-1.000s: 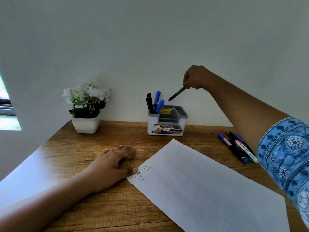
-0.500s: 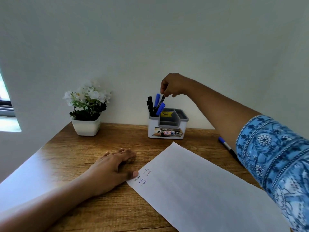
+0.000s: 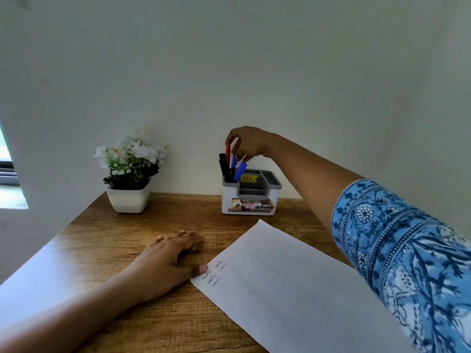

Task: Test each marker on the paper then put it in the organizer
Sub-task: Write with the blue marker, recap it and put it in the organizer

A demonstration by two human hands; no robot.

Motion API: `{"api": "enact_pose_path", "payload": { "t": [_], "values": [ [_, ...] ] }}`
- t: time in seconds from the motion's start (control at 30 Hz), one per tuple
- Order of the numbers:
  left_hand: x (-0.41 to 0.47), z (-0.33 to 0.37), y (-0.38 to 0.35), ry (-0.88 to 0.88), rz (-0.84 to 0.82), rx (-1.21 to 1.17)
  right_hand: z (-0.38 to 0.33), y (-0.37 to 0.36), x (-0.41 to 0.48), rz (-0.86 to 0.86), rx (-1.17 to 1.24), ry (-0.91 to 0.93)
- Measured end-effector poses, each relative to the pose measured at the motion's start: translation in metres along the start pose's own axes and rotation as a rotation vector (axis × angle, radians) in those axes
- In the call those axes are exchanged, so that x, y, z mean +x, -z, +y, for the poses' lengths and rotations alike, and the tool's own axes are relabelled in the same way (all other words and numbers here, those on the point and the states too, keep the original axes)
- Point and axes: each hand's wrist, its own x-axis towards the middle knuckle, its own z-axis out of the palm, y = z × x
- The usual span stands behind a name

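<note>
One organizer [image 3: 251,200] at the desk's [image 3: 114,238] back edge holds two black markers [image 3: 222,164], one red marker [image 3: 228,152] and two blue markers [image 3: 240,170], five in all. One sheet of paper [image 3: 293,289] lies by the front edge. One potted plant [image 3: 128,179] stands near the back left corner.

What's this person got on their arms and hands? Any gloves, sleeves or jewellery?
Both hands are bare: no gloves on the left hand or the right hand, and no ring or watch shows. The right arm wears a blue sleeve printed with white and navy flowers and dotted bands. The left forearm shows no sleeve.
</note>
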Motion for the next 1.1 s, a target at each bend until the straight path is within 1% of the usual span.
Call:
{"api": "enact_pose_path", "payload": {
  "t": [0.07,0.13,0.23,0.33,0.43,0.53,0.63,0.77,0.87,0.93,1.0,1.07,1.1],
  "values": [
    [-0.001,0.002,0.001,0.004,-0.005,0.012,0.010,0.010,-0.013,0.051,0.062,-0.018],
    [0.000,0.001,0.001,0.007,0.000,0.012,0.022,0.023,-0.032,0.109,0.061,-0.024],
    [0.001,-0.002,0.000,0.014,0.001,-0.002,0.050,0.042,-0.073,0.196,-0.038,-0.045],
    [0.002,-0.004,-0.001,0.014,-0.002,-0.010,0.093,0.050,-0.113,0.245,-0.141,-0.171],
    [0.003,-0.001,-0.001,0.011,0.013,0.000,0.141,0.040,-0.143,0.214,-0.191,-0.364],
    [0.001,0.000,-0.002,0.020,0.018,0.004,0.177,0.019,-0.161,0.184,-0.276,-0.502],
    [-0.001,0.001,-0.002,0.007,0.030,-0.006,0.193,0.001,-0.172,0.168,-0.321,-0.577],
    [-0.001,0.000,-0.002,0.007,0.035,-0.016,0.192,-0.008,-0.174,0.089,-0.351,-0.666],
    [0.000,-0.002,-0.003,0.000,0.028,-0.026,0.192,-0.014,-0.169,0.035,-0.413,-0.674],
    [0.001,-0.003,-0.003,0.000,0.028,-0.042,0.186,-0.011,-0.170,0.059,-0.375,-0.649],
    [0.001,-0.004,-0.003,-0.004,0.038,-0.048,0.171,0.000,-0.175,0.143,-0.209,-0.592],
    [0.001,-0.003,-0.004,-0.013,0.049,-0.046,0.149,0.011,-0.180,0.222,-0.049,-0.467],
    [0.000,-0.002,-0.004,-0.020,0.055,-0.049,0.135,0.014,-0.183,0.232,0.044,-0.391]
  ]
}}
